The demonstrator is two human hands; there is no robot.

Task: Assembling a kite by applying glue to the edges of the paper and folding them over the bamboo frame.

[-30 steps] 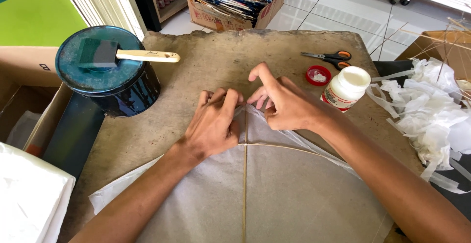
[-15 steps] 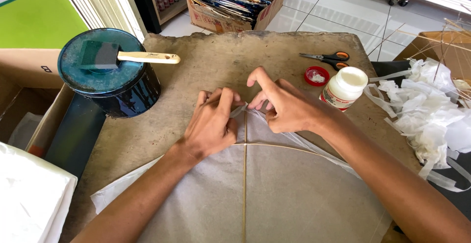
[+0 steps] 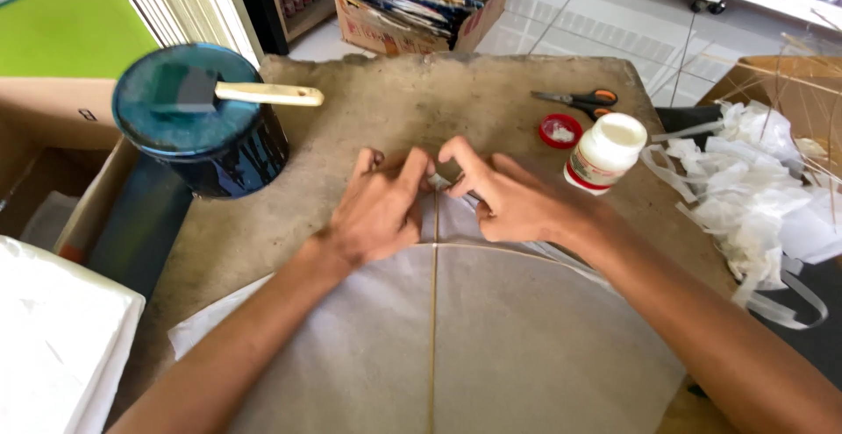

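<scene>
A sheet of thin grey-white paper (image 3: 491, 346) lies on a worn brown board (image 3: 395, 101), with a thin bamboo stick (image 3: 433, 329) running down its middle and a curved stick (image 3: 544, 257) crossing it. My left hand (image 3: 377, 210) and my right hand (image 3: 504, 197) press side by side on the paper's top tip, where the sticks meet. The fingertips of both hands pinch and fold the paper edge there. The tip itself is mostly hidden under my fingers.
A white glue bottle (image 3: 605, 152) stands right of my right hand, its red cap (image 3: 560, 131) and scissors (image 3: 579, 99) behind it. A dark blue can (image 3: 206, 131) with a brush (image 3: 254, 94) on top sits at the left. Paper strips (image 3: 745, 197) pile at the right.
My right hand has drawn in toward the left hand, its index finger curling down onto the paper tip. The left hand has barely shifted.
</scene>
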